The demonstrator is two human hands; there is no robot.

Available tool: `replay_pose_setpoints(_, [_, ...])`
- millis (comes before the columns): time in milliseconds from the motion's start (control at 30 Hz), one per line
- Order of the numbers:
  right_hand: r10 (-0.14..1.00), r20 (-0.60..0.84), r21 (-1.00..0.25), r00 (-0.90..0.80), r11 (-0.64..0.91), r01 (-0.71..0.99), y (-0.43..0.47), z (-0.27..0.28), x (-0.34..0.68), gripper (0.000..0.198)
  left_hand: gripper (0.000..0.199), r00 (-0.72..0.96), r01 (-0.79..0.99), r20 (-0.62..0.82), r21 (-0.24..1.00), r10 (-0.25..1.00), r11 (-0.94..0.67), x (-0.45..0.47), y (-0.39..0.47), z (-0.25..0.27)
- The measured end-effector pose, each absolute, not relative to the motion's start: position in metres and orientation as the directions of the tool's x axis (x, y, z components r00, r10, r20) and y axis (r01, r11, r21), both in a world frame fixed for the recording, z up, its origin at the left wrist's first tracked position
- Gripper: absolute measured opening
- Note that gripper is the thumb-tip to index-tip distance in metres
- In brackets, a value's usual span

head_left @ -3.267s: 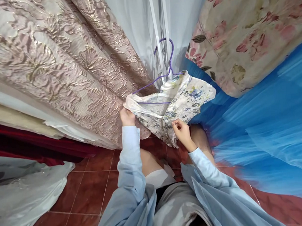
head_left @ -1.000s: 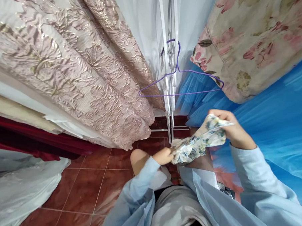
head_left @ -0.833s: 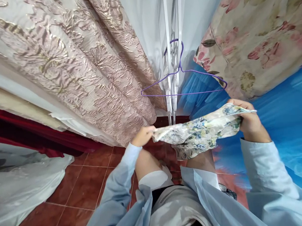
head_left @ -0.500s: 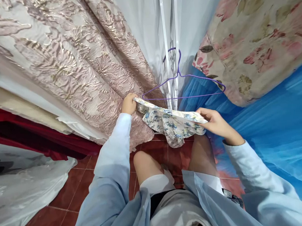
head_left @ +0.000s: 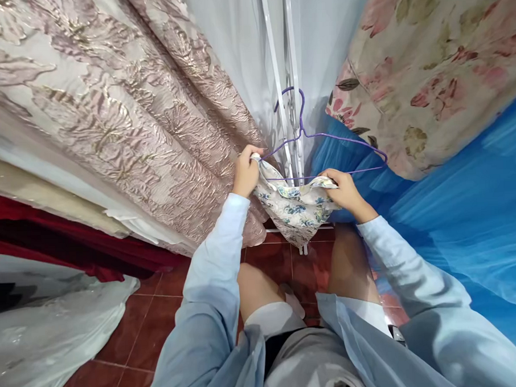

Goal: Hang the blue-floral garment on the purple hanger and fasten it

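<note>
My left hand [head_left: 245, 171] is closed on the left end of the waistband of a white garment [head_left: 295, 209] with blue and yellow flowers. That end of the band meets the left corner of a purple hanger [head_left: 343, 137]. My right hand [head_left: 347, 191] pinches the band's other end, just below the hanger's bottom bar. Between my hands the band sags open and the cloth hangs down in folds. The hanger's hook is up by two white metal poles [head_left: 291, 61]. The garment's exact kind is unclear.
A pink embossed gown [head_left: 121, 114] hangs on the left, with red cloth [head_left: 63, 236] beyond it. On the right hang a floral fabric [head_left: 441, 83] and blue tulle [head_left: 464, 213]. White cloth [head_left: 54, 333] reaches the red tiled floor [head_left: 138, 335] at lower left.
My hands have come closer together, so the taut waistband now sags open. The left hand moved right and up, bringing its end onto the hanger's left corner. The right hand moved slightly left and up.
</note>
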State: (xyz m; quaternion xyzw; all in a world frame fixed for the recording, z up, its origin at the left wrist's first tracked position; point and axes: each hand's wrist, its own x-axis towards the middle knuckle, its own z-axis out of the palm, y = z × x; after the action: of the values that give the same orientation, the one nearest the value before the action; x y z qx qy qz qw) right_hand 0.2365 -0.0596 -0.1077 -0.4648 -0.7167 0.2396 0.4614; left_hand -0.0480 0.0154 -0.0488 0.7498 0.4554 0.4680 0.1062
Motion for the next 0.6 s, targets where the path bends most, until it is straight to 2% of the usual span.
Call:
replay_pose_setpoints(133, [0.893, 0.393, -0.821, -0.218, 0.448, 0.354, -0.076, -0.1, 0.224, 0.01, 0.016, 0.137, 0.644, 0.679, 0.493, 0.721, -0.586, -0.034, -0.001, -0.049])
replay_pose_setpoints(200, [0.874, 0.421, -0.823, -0.243, 0.48, 0.303, -0.089, -0.092, 0.229, 0.008, 0.016, 0.107, 0.663, 0.709, 0.472, 0.697, -0.581, -0.04, -0.003, -0.053])
replay_pose_setpoints(267, [0.854, 0.47, -0.8, -0.225, 0.52, 0.301, -0.102, -0.084, 0.243, 0.007, 0.008, 0.124, 0.674, 0.724, 0.44, 0.679, -0.593, -0.05, -0.001, -0.055])
replay_pose_setpoints(367, [0.83, 0.557, -0.762, -0.006, 0.514, 0.394, -0.112, -0.07, 0.275, 0.005, 0.017, 0.19, 0.697, 0.72, 0.379, 0.667, -0.608, -0.065, 0.006, -0.054])
replay_pose_setpoints(467, [0.767, 0.589, -0.771, 0.252, 0.442, 0.458, -0.096, -0.056, 0.304, 0.017, 0.02, 0.259, 0.708, 0.704, 0.327, 0.661, -0.626, -0.073, 0.014, -0.05])
replay_pose_setpoints(533, [0.784, 0.546, -0.804, 0.294, 0.394, 0.445, -0.07, -0.049, 0.318, 0.019, 0.021, 0.294, 0.706, 0.699, 0.302, 0.652, -0.641, -0.074, 0.018, -0.049])
replay_pose_setpoints(600, [0.855, 0.451, -0.862, 0.256, 0.343, 0.374, -0.037, -0.043, 0.325, 0.02, 0.022, 0.311, 0.696, 0.703, 0.291, 0.64, -0.657, -0.073, 0.02, -0.05])
